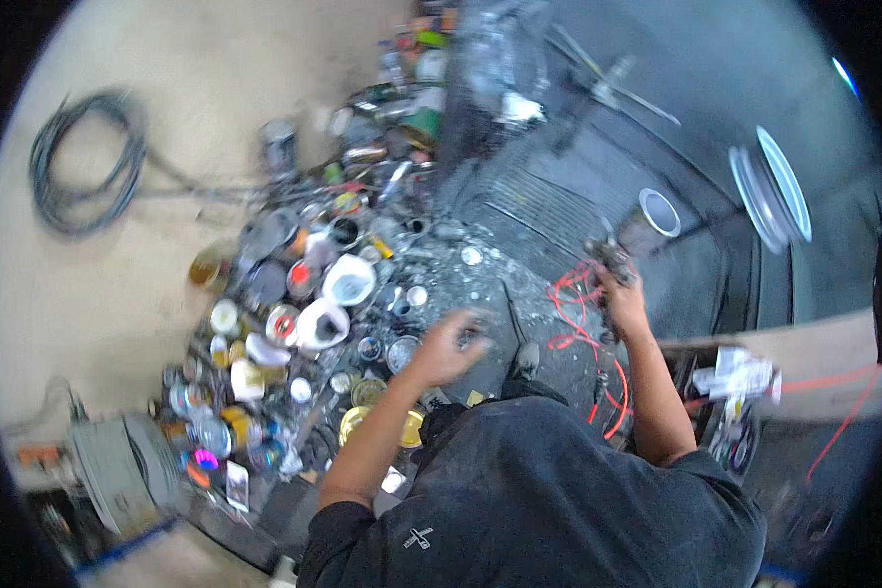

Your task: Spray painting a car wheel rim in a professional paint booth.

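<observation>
- Head view: right hand [625, 302] is wrapped around a dark, dirty tool [612, 261]; blur hides its exact shape.
- Tool sits ahead of the body, right of centre, at the end of the stretched right arm.
- Grey cup [654, 218] right by the tool, mouth tipped toward the right; cannot tell if joined to it.
- Left hand [451, 345] is blurred, fingers partly curled; cannot tell if it holds anything.
- Red hose [583, 304] loops loosely just beside the right hand, more of it near the forearm.
- Shoe [526, 361] and thin black rod [514, 312] between the two arms.
- Left of left hand: white tubs [349, 285] side by side, among many crowded cans and jars.
- Yellow lid [351, 423] by the left forearm.
- Right side: wheel rim [769, 191]; white papers [735, 374] nearer the body.
- Far left: coiled dark cable [41, 169] on pale floor [196, 59].
</observation>
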`<state>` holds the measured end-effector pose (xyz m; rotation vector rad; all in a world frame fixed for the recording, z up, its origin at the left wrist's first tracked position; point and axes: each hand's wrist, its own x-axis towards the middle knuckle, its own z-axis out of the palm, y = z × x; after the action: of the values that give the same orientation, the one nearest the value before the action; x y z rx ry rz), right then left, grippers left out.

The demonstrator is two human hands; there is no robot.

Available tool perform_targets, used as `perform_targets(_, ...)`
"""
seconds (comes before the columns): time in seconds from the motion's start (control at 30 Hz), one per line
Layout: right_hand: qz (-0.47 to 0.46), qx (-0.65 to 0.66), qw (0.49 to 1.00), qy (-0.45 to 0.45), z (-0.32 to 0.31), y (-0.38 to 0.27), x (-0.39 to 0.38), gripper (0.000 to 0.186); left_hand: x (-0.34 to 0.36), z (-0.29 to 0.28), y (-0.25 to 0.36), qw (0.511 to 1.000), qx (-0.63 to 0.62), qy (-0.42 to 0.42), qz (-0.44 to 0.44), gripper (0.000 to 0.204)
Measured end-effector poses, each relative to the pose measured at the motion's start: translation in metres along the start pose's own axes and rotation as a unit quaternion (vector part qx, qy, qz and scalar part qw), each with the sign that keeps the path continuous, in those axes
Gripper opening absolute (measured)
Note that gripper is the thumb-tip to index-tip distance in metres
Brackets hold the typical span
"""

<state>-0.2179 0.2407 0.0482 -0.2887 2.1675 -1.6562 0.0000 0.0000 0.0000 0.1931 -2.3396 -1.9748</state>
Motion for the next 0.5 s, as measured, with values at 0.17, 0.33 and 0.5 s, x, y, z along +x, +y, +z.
perform_targets(0.17, -0.078, -0.006, 0.996, 0.033, -0.009, -0.004, 0.004, 0.052, 0.11, 0.113, 0.008, 0.962, 0.069, -0.258, 0.052, 0.039)
perform_targets(0.33, -0.135, -0.077, 0.987, 0.038, -0.083, 0.006, 0.009, 0.063, 0.184, 0.191, 0.034, 0.959, 0.051, -0.28, 0.012, 0.037)
perform_targets(0.5, -0.15, -0.057, 0.987, 0.031, -0.145, 0.012, 0.043, 0.061, 0.235, 0.252, 0.035, 0.965, -0.075, -0.247, -0.044, 0.026)
